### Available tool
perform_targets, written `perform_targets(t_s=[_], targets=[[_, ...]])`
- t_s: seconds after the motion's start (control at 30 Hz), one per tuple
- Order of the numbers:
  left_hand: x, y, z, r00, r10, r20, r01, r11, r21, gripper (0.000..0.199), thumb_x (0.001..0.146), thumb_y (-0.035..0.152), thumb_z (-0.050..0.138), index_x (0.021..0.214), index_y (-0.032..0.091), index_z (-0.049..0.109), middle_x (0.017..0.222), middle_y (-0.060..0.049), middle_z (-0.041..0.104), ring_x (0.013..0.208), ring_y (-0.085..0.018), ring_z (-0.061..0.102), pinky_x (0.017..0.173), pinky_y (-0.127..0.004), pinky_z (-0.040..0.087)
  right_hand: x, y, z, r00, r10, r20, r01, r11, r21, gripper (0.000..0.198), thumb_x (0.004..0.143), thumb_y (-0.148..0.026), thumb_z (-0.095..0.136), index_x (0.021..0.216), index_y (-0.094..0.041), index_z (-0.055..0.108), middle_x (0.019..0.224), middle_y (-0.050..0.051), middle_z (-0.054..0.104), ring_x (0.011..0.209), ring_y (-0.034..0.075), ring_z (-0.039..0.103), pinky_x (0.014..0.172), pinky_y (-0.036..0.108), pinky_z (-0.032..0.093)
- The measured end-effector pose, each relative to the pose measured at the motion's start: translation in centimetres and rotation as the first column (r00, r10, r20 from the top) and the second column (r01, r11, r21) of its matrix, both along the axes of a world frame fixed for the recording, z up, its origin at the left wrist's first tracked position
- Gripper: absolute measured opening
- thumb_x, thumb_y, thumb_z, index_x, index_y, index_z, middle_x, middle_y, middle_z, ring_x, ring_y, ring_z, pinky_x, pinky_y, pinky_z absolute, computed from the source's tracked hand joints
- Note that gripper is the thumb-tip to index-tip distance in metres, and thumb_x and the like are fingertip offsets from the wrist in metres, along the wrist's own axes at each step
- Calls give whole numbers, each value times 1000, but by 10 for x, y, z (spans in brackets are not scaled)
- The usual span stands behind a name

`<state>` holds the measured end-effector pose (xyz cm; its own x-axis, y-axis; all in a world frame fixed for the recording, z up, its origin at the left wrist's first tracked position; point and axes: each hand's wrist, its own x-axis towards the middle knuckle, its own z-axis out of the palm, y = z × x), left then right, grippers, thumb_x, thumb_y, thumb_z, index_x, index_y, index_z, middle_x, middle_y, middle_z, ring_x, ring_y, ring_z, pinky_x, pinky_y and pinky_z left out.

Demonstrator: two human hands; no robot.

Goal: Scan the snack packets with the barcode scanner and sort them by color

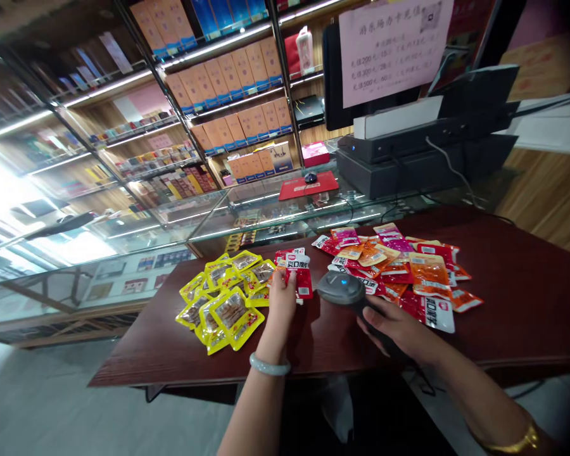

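- Centrally, the left hand (284, 294) pinches a red-and-white snack packet (304, 283) between thumb and fingers, above the dark wooden table (517, 272); whether further packets lie beneath it is hard to tell.
- The right hand (403, 326) has its fingers wrapped around the handle of a barcode scanner (342, 289), whose head is just beside the held packet.
- Yellow-edged snack packets (230, 307) form a pile left of the left hand.
- Red, orange and pink packets (384, 256) lie heaped beyond the scanner, towards the right.
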<state>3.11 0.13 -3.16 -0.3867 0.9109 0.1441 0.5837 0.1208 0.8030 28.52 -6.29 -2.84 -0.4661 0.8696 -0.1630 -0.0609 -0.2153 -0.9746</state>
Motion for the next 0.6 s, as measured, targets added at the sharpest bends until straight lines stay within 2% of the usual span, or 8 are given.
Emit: perform_targets(t_s=[0.13, 0.23, 0.37, 0.47, 0.53, 0.6], targets=[[-3, 3, -7, 999, 26, 44, -28, 999, 44, 17, 92, 35, 52, 99, 21, 55, 95, -5, 68, 90, -20, 65, 82, -31, 49, -12, -3, -6, 999, 33, -10, -33, 999, -18, 45, 82, -65, 66, 91, -21, 62, 65, -4, 54, 46, 7, 47, 41, 18, 35], [-4, 3, -8, 998, 41, 48, -43, 998, 41, 11, 91, 31, 51, 94, 21, 54, 91, -4, 67, 85, -18, 64, 77, -29, 49, -15, -1, -9, 1000, 7, -11, -7, 999, -39, 46, 80, -66, 68, 91, -21, 64, 64, -3, 55, 48, 10, 51, 41, 19, 36], [-14, 2, -4, 999, 49, 17, -49, 999, 18, 14, 91, 34, 51, 94, 21, 53, 91, -5, 66, 83, -20, 63, 76, -31, 48, -13, 5, -3, 1000, 24, -3, -24, 999, -41, 47, 80, -67, 67, 86, -21, 60, 64, -4, 54, 47, 9, 49, 40, 19, 37], [-28, 0, 4, 982, 124, -144, -124, 992, 9, 21, 91, 39, 52, 99, 20, 54, 95, -8, 66, 91, -25, 64, 83, -37, 48, -12, 11, 9, 997, 72, -5, -71, 997, 9, 46, 85, -65, 62, 81, -20, 53, 63, -6, 50, 45, 6, 43, 40, 18, 36], [-35, -2, 12, 912, 241, -333, -222, 970, 97, 29, 89, 41, 55, 107, 19, 54, 107, -13, 65, 106, -29, 60, 95, -43, 44, -13, 14, 15, 995, 97, -21, -96, 994, 60, 45, 87, -65, 60, 82, -21, 52, 62, -7, 47, 44, 6, 41, 40, 18, 36], [-35, 0, 19, 834, 309, -457, -246, 950, 193, 36, 87, 41, 58, 115, 18, 55, 117, -15, 63, 117, -32, 54, 104, -47, 38, -14, 18, 18, 994, 105, -32, -102, 991, 91, 46, 87, -65, 59, 81, -21, 51, 62, -7, 46, 44, 6, 40, 39, 18, 36]])
